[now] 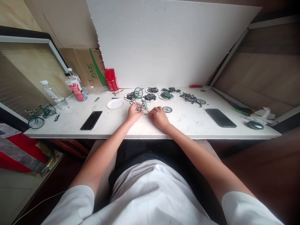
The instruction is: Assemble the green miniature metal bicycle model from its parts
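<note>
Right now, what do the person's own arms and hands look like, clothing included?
The bare, ungloved left hand and bare, ungloved right hand show no watch or bracelet at the wrist; rings are too small to tell. The uncovered forearms lead up to loose, short white fabric sleeves, with no markings visible, matching the white fabric shirt.

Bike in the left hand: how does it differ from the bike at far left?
The held bike is in the left hand; the far-left bike stands on the table, untouched. The held bike is tipped with a wheel raised, while the far-left bike rests upright on two wheels. One wheel clearly shows on the held bike; the far-left bike has both. Both have green parts and spoked wheels.
</note>
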{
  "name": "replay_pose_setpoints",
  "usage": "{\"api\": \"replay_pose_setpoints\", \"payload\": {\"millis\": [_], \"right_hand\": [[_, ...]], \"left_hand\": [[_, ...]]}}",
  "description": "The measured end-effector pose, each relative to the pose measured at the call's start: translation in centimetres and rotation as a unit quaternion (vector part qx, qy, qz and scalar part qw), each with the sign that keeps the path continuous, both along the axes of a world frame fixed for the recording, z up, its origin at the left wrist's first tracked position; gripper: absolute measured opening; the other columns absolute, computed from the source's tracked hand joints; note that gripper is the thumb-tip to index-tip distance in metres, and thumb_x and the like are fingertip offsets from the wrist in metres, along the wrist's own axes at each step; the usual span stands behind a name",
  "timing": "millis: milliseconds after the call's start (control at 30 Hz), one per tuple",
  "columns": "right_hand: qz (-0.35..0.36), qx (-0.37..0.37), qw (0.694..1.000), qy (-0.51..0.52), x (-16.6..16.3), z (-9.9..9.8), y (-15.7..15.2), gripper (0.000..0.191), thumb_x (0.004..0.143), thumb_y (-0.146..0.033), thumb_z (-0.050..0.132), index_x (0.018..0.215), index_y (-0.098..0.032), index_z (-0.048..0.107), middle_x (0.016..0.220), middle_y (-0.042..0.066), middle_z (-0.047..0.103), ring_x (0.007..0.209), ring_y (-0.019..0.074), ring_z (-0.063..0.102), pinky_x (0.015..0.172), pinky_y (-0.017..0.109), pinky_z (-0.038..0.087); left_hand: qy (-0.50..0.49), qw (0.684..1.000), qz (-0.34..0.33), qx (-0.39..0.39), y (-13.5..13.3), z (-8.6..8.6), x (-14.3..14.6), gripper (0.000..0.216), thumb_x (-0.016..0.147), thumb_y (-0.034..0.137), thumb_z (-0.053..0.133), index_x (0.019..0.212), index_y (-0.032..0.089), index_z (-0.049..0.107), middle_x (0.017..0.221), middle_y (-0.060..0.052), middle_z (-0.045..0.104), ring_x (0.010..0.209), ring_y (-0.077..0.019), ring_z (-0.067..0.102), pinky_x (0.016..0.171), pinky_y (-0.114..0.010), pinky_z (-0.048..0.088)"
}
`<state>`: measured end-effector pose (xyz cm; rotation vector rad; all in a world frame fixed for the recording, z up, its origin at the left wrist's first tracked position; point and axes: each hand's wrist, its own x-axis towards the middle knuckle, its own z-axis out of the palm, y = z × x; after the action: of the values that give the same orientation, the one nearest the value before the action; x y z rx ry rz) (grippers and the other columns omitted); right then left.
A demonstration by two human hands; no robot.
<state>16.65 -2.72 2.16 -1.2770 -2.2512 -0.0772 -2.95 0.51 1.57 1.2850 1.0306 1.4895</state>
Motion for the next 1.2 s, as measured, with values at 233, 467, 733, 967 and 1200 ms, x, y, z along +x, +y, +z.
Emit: {"api": "replay_pose_setpoints", "payload": {"millis": [233,467,733,967,1200], "right_hand": [[-0.029,-0.013,0.999,-0.035,-0.14,0.45,-0.34,0.027,0.106,-0.025,0.057,0.111,-0.017,0.082,0.121,0.020,0.071,0.120,0.0387,0.052,0.095,0.050,0.045],[-0.026,-0.006,0.998,-0.059,-0.30,0.29,-0.25,0.027,0.106,-0.016,0.049,0.110,-0.012,0.075,0.121,0.021,0.071,0.119,0.0381,0.053,0.095,0.048,0.044],[0.084,0.014,0.985,0.153,0.16,0.20,0.10,0.013,0.106,-0.020,0.053,0.104,-0.022,0.066,0.104,0.011,0.075,0.104,0.0302,0.062,0.089,0.043,0.051],[0.102,0.050,0.970,0.213,0.17,0.31,-0.09,0.010,0.103,-0.026,0.058,0.104,-0.024,0.067,0.102,0.010,0.076,0.100,0.0286,0.067,0.081,0.043,0.054],[0.064,0.060,0.964,0.252,0.46,0.43,-0.05,0.008,0.100,-0.024,0.060,0.105,-0.024,0.066,0.103,0.009,0.075,0.093,0.0269,0.069,0.078,0.041,0.054]], "left_hand": [[0.000,1.000,0.007,0.003,0.11,-0.09,0.05,0.065,0.057,0.015,0.097,0.110,0.019,0.060,0.111,-0.010,0.076,0.088,-0.0190,0.074,0.086,-0.036,0.063],[-0.002,1.000,0.007,0.004,0.24,-0.24,0.00,0.063,0.058,0.014,0.095,0.110,0.019,0.061,0.109,-0.010,0.077,0.092,-0.0210,0.076,0.086,-0.036,0.063],[-0.001,1.000,0.011,0.003,0.05,0.07,0.04,0.064,0.057,0.013,0.096,0.110,0.018,0.060,0.109,-0.009,0.077,0.082,-0.0166,0.073,0.080,-0.032,0.061],[0.001,1.000,0.002,-0.001,0.08,0.02,0.09,0.072,0.052,0.018,0.100,0.111,0.019,0.059,0.107,-0.008,0.077,0.078,-0.0160,0.071,0.079,-0.032,0.059],[0.008,1.000,-0.006,-0.007,0.14,-0.20,0.11,0.067,0.055,0.017,0.097,0.111,0.019,0.060,0.106,-0.007,0.077,0.077,-0.0164,0.072,0.078,-0.033,0.060]]}}
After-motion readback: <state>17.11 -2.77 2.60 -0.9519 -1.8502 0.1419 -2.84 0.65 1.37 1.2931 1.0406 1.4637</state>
